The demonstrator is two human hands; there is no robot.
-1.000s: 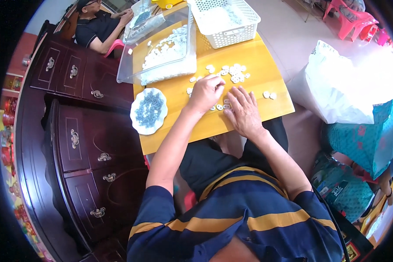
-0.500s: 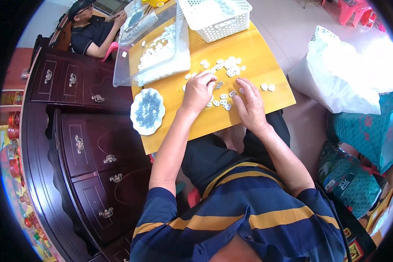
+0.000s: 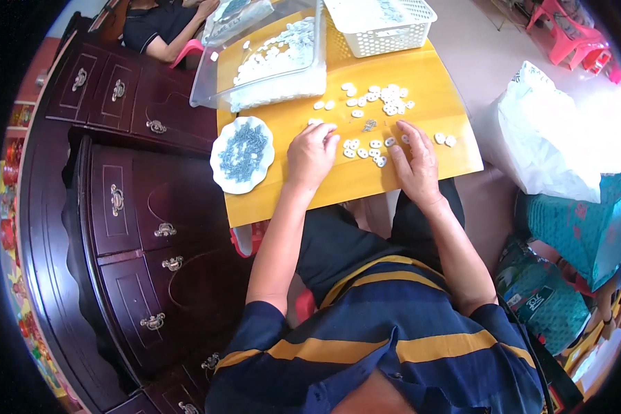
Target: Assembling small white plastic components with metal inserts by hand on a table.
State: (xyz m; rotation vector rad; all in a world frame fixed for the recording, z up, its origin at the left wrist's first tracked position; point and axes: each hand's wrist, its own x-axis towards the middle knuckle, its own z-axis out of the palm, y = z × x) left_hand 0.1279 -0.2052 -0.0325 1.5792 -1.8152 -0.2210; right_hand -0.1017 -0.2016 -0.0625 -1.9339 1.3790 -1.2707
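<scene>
Left hand (image 3: 312,159) has curled fingers near a white bit; I can't tell if it pinches one. Right hand (image 3: 419,165) is loose and open, with no bit seen in it. White bits (image 3: 375,144) lie on the bench (image 3: 283,193) between the hands, maybe for easy reach. Grey bits (image 3: 370,125) sit just past them. More grey bits fill the dish (image 3: 238,188) at left, perhaps so they don't roll off. Farther back, the tub (image 3: 205,90) and basket (image 3: 390,44) hold more. At right, a green bag (image 3: 552,319) has a label with pale marks.
</scene>
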